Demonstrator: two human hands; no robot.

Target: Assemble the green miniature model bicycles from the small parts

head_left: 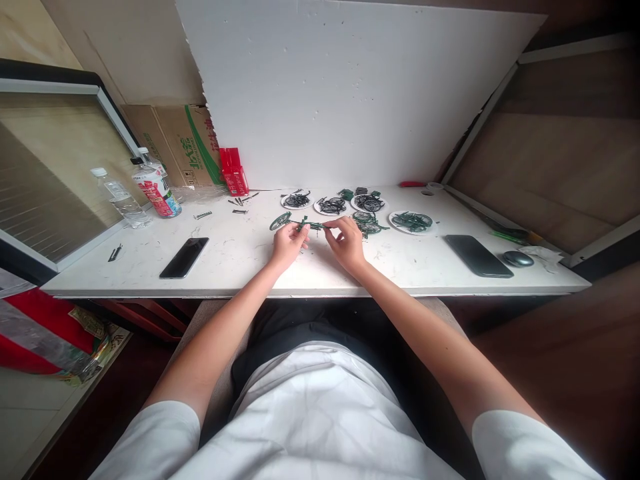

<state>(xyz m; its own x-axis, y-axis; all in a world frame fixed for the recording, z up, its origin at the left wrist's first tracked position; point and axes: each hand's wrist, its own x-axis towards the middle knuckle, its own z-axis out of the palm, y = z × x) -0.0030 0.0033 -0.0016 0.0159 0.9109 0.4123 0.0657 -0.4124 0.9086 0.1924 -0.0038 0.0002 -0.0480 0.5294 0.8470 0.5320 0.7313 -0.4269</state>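
A small dark green model bicycle (281, 221), partly built, is held just above the white table. Its spoked wheel sticks out at the left, past my left hand (289, 245), which is closed around the frame with thumb and fingers. At the frame's right end, my right hand (346, 241) pinches a spot with thumb and forefinger; any small part between those fingertips is too small to make out. Right behind my right hand lie more green wheels and bicycle parts (369, 224) on the table.
Behind my hands stand white plates of black parts (296, 200) and green parts (411, 222). A phone (185, 258) lies left, with bottles (156, 191) and a red box (233, 171) behind. At right are a black flat device (479, 255) and a mouse (518, 259).
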